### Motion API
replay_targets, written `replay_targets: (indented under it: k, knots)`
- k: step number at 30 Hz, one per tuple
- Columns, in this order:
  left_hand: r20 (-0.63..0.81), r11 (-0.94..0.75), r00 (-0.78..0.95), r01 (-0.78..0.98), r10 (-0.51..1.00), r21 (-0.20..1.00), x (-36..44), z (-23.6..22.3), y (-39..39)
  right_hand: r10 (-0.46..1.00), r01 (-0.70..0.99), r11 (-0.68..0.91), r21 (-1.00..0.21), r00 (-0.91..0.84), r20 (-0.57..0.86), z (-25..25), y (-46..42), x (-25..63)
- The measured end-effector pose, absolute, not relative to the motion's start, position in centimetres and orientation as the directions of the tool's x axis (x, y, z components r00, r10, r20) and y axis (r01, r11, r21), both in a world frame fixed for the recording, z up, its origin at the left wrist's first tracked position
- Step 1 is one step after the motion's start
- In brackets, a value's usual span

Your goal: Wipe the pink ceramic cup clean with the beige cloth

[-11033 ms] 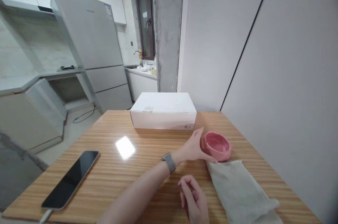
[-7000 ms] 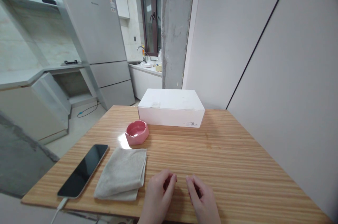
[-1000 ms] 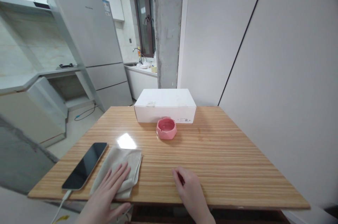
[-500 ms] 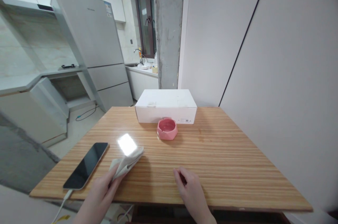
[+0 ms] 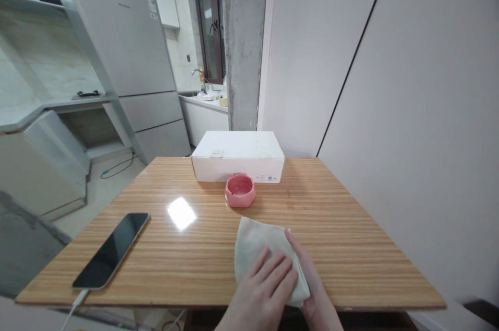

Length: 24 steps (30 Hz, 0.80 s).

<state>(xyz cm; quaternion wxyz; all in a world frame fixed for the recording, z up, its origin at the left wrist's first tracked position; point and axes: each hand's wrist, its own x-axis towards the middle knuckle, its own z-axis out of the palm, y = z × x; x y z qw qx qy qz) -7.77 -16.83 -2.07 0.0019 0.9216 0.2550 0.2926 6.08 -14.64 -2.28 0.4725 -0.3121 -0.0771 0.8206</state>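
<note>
A pale folded cloth [image 5: 261, 240] lies in front of me near the table's front edge. My left hand [image 5: 268, 281] rests on top of it, fingers stretched out and slightly apart. From the right, my right hand [image 5: 312, 276] grips the cloth, its thumb along the cloth's upper right edge and its other fingers hidden underneath. Beyond the cloth sits a pink faceted ashtray [image 5: 239, 198], touched by neither hand.
A white box [image 5: 237, 167] stands behind the ashtray. On the left lies a smartphone [image 5: 113, 250] with a white charging cable [image 5: 80, 300] plugged in. The wooden table [image 5: 351, 253] has a white wall [image 5: 429, 113] on its right.
My left hand has carried the cloth from beside the phone rightward to my right hand. The right hand, closed and without the cloth before, now has hold of it. The view has shifted slightly.
</note>
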Motion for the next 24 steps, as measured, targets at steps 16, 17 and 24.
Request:
replay_targets:
  k: [16, 17, 24]
  knots:
    - [0.319, -0.329, 0.083, 0.298, 0.944, 0.896, -14.4, 1.6, -2.2, 0.882, -0.568, -0.469, -0.676, -0.254, -0.398, -3.1, -13.8, 6.9]
    - [0.275, -0.284, 0.07, 0.264, 0.959, 0.922, -14.7, 0.9, -1.3, 0.89, -0.555, -0.455, -0.697, -0.243, -0.387, -3.1, -13.6, 7.3]
    - [0.302, -0.326, 0.162, 0.153, 0.94, 0.933, -14.6, -0.8, -0.8, 0.992, -0.487, -0.01, -0.873, 0.107, -0.072, -1.3, -8.1, 9.7]
